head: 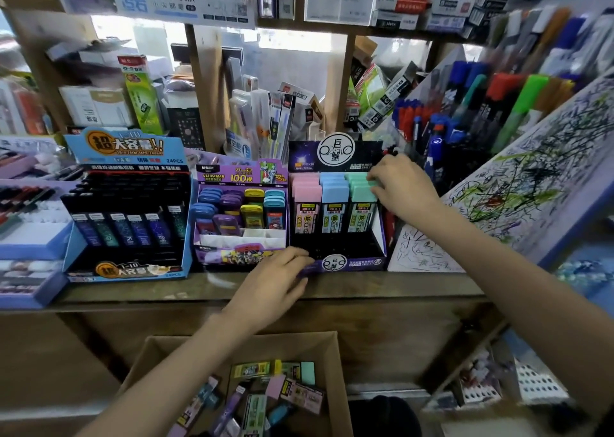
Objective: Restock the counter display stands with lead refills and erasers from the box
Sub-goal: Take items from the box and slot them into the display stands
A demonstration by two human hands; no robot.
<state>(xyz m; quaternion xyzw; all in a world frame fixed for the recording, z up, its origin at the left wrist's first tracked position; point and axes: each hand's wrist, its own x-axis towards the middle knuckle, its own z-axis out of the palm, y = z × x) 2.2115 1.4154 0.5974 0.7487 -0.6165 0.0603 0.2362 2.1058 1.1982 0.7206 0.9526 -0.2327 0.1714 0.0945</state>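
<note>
Head, left hand (269, 286) gripping stand (352, 264), right hand (403, 187) pinching refill (362, 194)

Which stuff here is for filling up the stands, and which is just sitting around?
For the job: cardboard box; loose refills inside it; purple stand, gripped by the left hand; mint refill, pinched by the right hand; blue stand.
Just lying about: marker pens; scribbled paper; shelf boxes.
</note>
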